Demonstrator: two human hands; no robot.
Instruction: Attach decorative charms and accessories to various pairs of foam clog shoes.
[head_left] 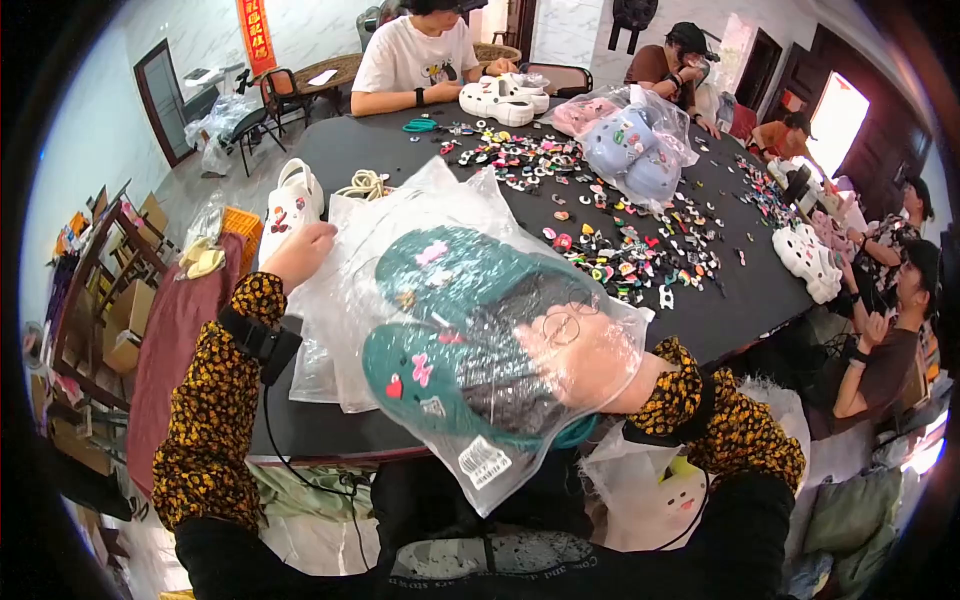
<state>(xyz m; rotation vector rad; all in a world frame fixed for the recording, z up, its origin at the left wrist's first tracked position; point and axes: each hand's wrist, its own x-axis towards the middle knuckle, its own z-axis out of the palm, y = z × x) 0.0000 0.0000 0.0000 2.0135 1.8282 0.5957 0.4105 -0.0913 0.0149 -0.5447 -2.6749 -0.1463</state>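
A pair of teal clogs (420,365) with small charms, one a red heart, lies inside a clear plastic bag (484,464) with a barcode label. My right hand (585,355) shows through the plastic, reaching into the bag, its fingers closed on the clogs near their heel ends. To the left, my left hand (300,255) has its fingers curled together beside a white clog (291,205) with charms. Whether it pinches anything cannot be made out. More clear bags (350,235) lie flat under the teal pair.
Many loose shoe charms (640,250) are strewn over the black table (735,325). Bagged blue clogs (635,150) and white clogs (505,100) lie farther back. A co-worker (425,55) sits opposite; several others sit along the right. A wooden rack (100,290) stands left.
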